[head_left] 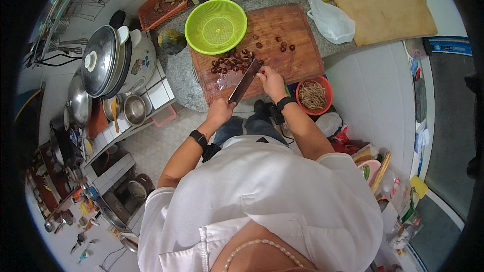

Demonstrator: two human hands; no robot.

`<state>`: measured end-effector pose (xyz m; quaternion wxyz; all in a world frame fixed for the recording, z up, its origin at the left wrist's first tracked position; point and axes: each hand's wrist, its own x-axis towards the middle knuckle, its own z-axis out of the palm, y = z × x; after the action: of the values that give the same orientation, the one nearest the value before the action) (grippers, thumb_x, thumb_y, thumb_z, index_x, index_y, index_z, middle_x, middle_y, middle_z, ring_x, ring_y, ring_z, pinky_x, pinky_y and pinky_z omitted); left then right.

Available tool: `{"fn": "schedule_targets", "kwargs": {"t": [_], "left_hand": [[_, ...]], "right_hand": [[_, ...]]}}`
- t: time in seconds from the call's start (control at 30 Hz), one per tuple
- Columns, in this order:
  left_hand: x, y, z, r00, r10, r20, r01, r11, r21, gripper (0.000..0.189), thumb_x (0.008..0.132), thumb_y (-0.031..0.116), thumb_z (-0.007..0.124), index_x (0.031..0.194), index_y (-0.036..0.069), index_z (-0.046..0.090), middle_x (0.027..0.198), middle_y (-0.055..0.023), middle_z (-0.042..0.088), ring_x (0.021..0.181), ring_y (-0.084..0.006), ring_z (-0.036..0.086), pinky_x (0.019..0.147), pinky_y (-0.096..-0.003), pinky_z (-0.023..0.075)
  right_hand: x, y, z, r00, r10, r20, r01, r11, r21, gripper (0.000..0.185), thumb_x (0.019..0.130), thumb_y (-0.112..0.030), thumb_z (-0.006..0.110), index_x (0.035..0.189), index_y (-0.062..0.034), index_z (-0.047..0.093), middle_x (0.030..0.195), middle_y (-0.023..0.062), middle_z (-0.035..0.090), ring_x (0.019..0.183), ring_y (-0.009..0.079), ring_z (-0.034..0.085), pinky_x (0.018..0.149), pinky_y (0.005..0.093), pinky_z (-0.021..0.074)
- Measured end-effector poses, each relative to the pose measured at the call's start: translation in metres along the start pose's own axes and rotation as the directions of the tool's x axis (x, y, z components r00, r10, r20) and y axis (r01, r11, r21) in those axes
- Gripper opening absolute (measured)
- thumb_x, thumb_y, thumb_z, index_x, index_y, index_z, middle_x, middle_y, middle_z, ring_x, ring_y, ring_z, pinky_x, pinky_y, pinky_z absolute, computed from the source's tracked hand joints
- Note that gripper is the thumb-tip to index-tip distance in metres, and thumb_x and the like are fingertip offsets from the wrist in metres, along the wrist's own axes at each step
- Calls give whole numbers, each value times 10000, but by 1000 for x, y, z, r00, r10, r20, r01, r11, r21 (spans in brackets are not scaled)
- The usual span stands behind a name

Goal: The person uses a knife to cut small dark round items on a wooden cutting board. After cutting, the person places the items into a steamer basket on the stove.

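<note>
My left hand (220,114) grips the handle of a kitchen knife (245,83), whose broad dark blade slants up and right over a wooden cutting board (287,22). Close to the blade's far end, my right hand (273,83) has its thumb and fingers drawn together; what they pinch, if anything, is too small to tell. A pile of brown chestnuts (230,62), many with pale cut lines, lies left of the blade. Several more chestnuts (283,47) are scattered toward the board's right side. A lime-green plastic colander (216,26) overlaps the board's upper left corner.
A green-orange squash (172,41) and an orange basket (162,5) stand left of the colander. A white plastic bag (332,20) lies right of the board. Below the board's right corner sits a red bowl of long beans (313,95). Lidded pots (100,60) crowd the left counter.
</note>
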<state>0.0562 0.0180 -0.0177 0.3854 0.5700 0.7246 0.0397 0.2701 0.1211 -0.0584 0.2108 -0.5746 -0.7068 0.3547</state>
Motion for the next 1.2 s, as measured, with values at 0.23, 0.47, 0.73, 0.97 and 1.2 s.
{"fn": "schedule_targets", "kwargs": {"t": [0.23, 0.47, 0.73, 0.97, 1.2], "left_hand": [[-4, 7, -4, 999, -30, 26, 31, 999, -38, 340, 880, 305, 644, 815, -27, 679, 767, -276, 649, 767, -435, 657, 703, -517, 505], [-1, 4, 1, 999, 41, -35, -41, 999, 4, 340, 882, 298, 639, 824, -35, 671, 775, -276, 648, 772, -441, 650, 693, -519, 505], [3, 11, -1, 999, 33, -34, -33, 999, 21, 302, 863, 252, 660, 990, -21, 672, 810, -284, 647, 820, -432, 656, 742, -489, 508], [0, 10, -3, 992, 90, -88, -87, 996, 35, 290, 858, 253, 669, 987, -6, 680, 809, -286, 643, 811, -438, 652, 731, -499, 508], [-2, 8, -2, 984, 127, -129, -123, 992, 37, 289, 866, 246, 658, 1048, 22, 675, 786, -273, 645, 775, -440, 651, 705, -513, 508]], "right_hand": [[-7, 2, -4, 1000, -2, 25, 1, 997, 72, 297, 846, -193, 685, 1042, 11, 596, 990, 200, 615, 875, 392, 608, 747, 458, 496], [-6, 6, 7, 997, -46, -64, 46, 999, -10, 289, 833, -168, 714, 1050, -5, 616, 864, 157, 581, 785, 355, 596, 697, 430, 486], [-9, 3, 13, 985, -92, -145, 86, 995, -48, 321, 829, -231, 728, 1058, -32, 627, 928, 155, 598, 831, 348, 614, 716, 419, 504], [-12, 5, 14, 992, -8, -124, 6, 1000, -20, 329, 834, -232, 725, 1068, -25, 624, 966, 160, 590, 835, 352, 618, 731, 421, 507], [-12, 4, 15, 988, -7, -153, 8, 1000, 6, 290, 874, -176, 664, 1101, -4, 612, 1012, 174, 589, 883, 367, 617, 761, 424, 505]]}}
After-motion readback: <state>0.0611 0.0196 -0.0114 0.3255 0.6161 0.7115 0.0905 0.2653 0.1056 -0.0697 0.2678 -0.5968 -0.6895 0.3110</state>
